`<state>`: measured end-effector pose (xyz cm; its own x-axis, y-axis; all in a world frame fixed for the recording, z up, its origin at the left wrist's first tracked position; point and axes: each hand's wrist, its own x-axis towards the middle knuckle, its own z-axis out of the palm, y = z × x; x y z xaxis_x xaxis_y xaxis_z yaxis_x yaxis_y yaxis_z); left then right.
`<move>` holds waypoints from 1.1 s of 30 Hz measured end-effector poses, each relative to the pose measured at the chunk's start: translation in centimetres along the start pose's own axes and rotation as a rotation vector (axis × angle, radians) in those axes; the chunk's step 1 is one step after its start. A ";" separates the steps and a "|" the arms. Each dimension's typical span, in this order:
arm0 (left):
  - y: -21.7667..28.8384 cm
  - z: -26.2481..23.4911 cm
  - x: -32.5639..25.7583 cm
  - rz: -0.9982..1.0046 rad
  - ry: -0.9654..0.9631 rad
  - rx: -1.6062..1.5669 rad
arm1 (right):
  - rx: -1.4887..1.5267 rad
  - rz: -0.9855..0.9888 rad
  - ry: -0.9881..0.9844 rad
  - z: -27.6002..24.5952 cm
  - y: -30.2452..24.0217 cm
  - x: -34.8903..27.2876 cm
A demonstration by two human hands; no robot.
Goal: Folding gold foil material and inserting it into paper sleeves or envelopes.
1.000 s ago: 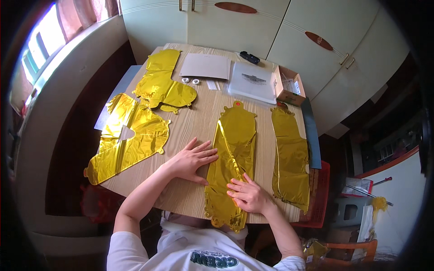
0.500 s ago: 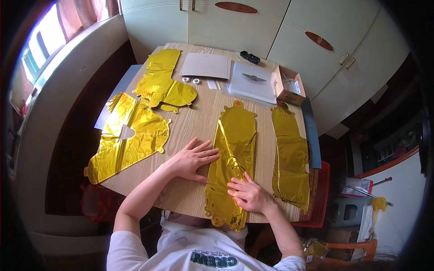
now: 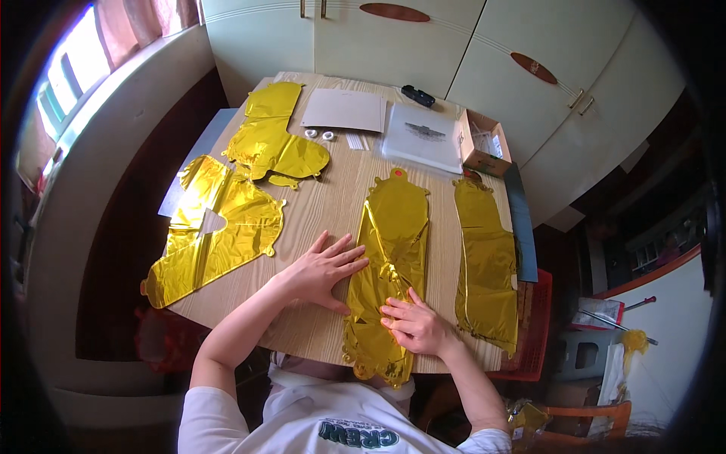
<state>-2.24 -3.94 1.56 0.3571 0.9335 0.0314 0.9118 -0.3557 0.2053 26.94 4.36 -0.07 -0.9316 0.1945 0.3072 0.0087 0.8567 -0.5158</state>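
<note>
A flat gold foil balloon [image 3: 401,204], folded lengthwise, lies in front of me with its lower end over the table's near edge. My left hand [image 3: 321,271] rests spread, fingertips touching the balloon's left edge and the palm on the wood. My right hand [image 3: 414,324] lies on the lower right part of the foil, its fingers slightly bent and pressing down, gripping nothing. To the right is another folded gold foil balloon [image 3: 484,265]. Two more flat pieces, an angular gold foil balloon [image 3: 242,216] and a curved gold foil balloon [image 3: 265,140], lie at the left.
Along the back of the wooden table [image 3: 318,204] are a pale card stack [image 3: 344,110], clear plastic bags [image 3: 420,136], two white tape rolls [image 3: 319,135], an open cardboard box [image 3: 484,147] and a black object [image 3: 417,96]. A red crate [image 3: 538,325] stands beyond the right edge.
My left hand has shifted very slightly along the balloon's left edge. The right hand and the balloons look the same.
</note>
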 end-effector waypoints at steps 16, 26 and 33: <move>0.6 -0.5 0.2 -0.055 -0.174 0.064 | -0.011 -0.017 -0.009 0.2 0.3 -0.1; -0.5 -0.8 1.5 -0.123 -0.193 0.057 | 0.002 -0.018 -0.008 0.2 0.3 -0.2; -2.0 -1.0 2.9 -0.206 -0.180 0.092 | 0.003 -0.010 -0.024 -0.1 0.2 0.0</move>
<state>-3.19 -0.46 2.23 0.1850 0.9666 -0.1773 0.9805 -0.1694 0.0993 27.02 4.57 -0.05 -0.9399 0.1741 0.2937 -0.0021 0.8572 -0.5149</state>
